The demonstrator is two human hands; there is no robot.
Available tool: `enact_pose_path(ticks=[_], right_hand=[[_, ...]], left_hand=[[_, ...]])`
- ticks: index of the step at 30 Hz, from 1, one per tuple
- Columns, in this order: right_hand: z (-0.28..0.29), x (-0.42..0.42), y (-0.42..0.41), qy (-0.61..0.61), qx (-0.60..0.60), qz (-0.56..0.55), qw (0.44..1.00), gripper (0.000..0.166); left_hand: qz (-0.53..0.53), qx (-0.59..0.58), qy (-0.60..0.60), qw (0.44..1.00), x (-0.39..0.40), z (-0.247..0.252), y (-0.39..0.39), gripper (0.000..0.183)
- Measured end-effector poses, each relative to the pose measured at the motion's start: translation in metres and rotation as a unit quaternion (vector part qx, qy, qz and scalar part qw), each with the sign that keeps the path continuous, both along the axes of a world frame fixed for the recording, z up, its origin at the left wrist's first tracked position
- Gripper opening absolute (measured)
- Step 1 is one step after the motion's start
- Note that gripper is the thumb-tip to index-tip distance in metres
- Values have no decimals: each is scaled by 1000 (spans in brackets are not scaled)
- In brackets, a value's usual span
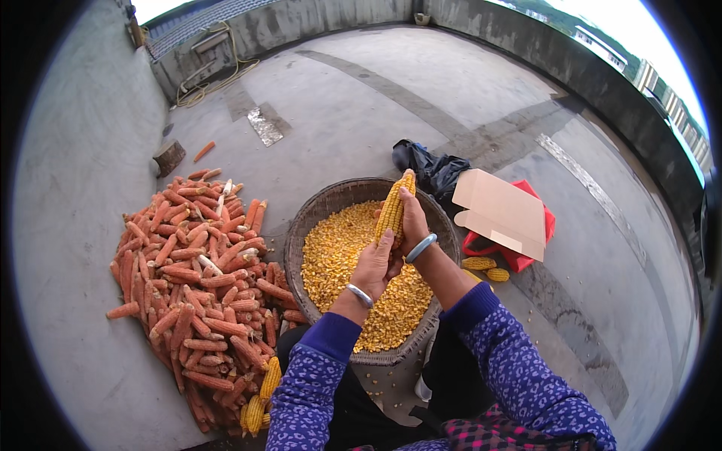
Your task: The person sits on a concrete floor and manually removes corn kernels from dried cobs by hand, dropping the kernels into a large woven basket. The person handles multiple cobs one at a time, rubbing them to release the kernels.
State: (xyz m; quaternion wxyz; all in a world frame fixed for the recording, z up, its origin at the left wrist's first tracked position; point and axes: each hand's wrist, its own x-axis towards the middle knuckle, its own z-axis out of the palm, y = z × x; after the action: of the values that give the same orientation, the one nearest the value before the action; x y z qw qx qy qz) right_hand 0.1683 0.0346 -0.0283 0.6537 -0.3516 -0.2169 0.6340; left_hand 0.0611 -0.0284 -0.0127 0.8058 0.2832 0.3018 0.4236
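Observation:
Both hands hold one yellow corn cob (pixel 393 209), tilted with its tip up and away, above a round woven basket (pixel 295 248). My left hand (pixel 373 262) grips its lower end, the thumb lying along the kernels. Higher up, my right hand (pixel 413 220) wraps its right side; some of its fingers are hidden behind the cob. Loose corn kernels (pixel 338 248) fill much of the basket. A heap of bare reddish cobs (pixel 197 282) lies left of it. Several unshelled cobs (pixel 255 414) rest at the heap's near end, and others (pixel 479 263) lie right of the basket.
Beyond the basket's right side lie a black plastic bag (pixel 440 169) and a flattened cardboard piece (pixel 502 211) on a red bag (pixel 550 220). A short log (pixel 169 157) stands past the heap. A hose (pixel 197 96) lies near the far wall. Stray kernels dot the concrete floor.

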Motion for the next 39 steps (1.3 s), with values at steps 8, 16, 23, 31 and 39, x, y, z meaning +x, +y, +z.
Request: enact_pose_path(ticks=[8,16,23,31,39], right_hand=[[0,-1,-4,95,-35,20,995,41],[13,-2,-9,80,-20,-12,997,38],[7,-5,-8,86,-26,4,996,39],[10,-5,-9,60,3,-56,997,31],[14,-9,-11,-38,-6,-106,994,31]], left_hand=[[36,36,52,997,6,-6,-3,23],[-19,-21,-34,999,-1,-2,2,13],[-7,-34,-31,999,-3,-2,0,29],[2,-48,-50,998,0,-6,-1,22],[-5,-102,-60,993,-2,-10,5,15]])
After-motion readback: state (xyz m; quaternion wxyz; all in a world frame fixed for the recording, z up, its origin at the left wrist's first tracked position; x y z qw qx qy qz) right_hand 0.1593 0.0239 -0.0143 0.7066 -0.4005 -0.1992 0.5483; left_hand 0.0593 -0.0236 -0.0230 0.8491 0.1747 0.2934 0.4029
